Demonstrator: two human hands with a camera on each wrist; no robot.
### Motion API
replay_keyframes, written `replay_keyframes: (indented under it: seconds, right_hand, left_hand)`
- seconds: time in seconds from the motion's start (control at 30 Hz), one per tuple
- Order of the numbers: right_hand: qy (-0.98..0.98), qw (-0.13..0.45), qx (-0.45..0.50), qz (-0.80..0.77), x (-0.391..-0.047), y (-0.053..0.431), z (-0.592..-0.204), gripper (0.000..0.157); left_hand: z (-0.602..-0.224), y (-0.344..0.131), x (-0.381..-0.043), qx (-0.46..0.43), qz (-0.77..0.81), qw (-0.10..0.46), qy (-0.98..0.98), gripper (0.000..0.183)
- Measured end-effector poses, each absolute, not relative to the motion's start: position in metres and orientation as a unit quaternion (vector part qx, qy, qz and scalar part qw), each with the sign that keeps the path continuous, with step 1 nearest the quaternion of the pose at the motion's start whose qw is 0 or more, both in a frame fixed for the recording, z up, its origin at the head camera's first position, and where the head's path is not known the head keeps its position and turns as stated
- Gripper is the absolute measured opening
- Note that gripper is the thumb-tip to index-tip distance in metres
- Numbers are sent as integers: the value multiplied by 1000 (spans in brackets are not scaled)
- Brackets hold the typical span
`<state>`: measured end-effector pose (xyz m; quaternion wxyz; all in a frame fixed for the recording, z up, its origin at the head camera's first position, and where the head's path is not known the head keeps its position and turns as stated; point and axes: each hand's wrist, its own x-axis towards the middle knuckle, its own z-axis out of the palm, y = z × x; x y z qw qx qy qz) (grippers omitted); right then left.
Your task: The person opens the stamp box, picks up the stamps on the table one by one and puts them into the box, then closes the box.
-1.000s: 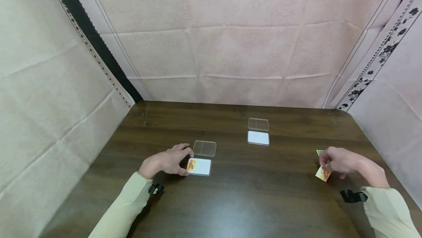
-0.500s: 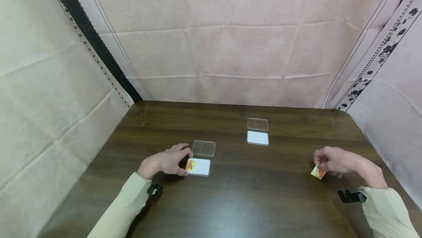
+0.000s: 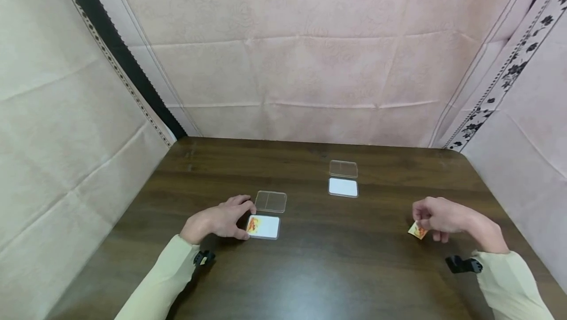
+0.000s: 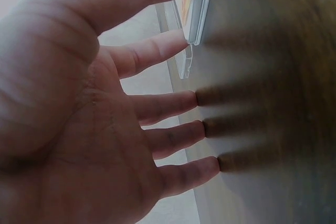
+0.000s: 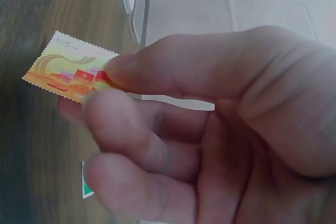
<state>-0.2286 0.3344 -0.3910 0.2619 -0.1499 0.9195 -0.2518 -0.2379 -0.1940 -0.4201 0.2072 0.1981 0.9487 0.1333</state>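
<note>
In the head view, my left hand (image 3: 219, 219) is at the left end of a clear flat case (image 3: 268, 227) with a white insert. An orange-yellow stamp (image 3: 253, 225) lies at the case's left side. My left thumb and straight index finger touch the case's edge; the other fingertips rest on the tabletop. Farther right, my right hand (image 3: 445, 216) pinches a yellow-orange postage stamp (image 5: 65, 72) with perforated edges between thumb and fingers. Below those fingers, the right wrist view shows a small piece of a green, white-edged item (image 5: 87, 182), mostly hidden.
Behind the left case lies its clear lid (image 3: 271, 201). A second case with a white insert (image 3: 343, 187) and its clear lid (image 3: 343, 168) lie toward the back of the brown wooden table (image 3: 328, 261). Pale cloth (image 3: 283, 64) hangs along the back and sides.
My right hand has shifted a little left with the stamp. The green corner seen beside it a second ago is out of sight in the head view. My left hand stays at the case.
</note>
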Motion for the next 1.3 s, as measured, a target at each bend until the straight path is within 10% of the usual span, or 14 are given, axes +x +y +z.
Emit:
replay_keyframes:
  seconds: [1.3]
  right_hand:
    - [918, 217, -223, -246, -238, 280, -384, 14]
  left_hand:
    - [-422, -197, -238, 205, 149, 197, 947, 50]
